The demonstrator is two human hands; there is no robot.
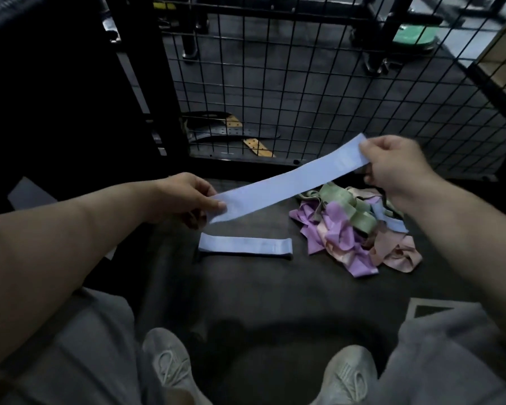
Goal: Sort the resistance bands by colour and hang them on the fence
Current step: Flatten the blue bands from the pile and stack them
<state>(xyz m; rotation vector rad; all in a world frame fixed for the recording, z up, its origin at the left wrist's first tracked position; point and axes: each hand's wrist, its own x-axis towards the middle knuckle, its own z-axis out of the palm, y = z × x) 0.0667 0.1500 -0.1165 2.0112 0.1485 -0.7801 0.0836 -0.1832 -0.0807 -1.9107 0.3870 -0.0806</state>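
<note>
Head view: outstretched left hand [184, 197] and right hand [398, 168], pinch grips on opposite ends of blue band [287, 182].

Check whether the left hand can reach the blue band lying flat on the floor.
Likely reachable: the floor band lies right below the left hand, nothing between. But that hand pinches the held band.

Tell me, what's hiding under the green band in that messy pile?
Beneath the green band, purple bands and a blue band poke out. How many more lie buried there cannot be seen.
</note>
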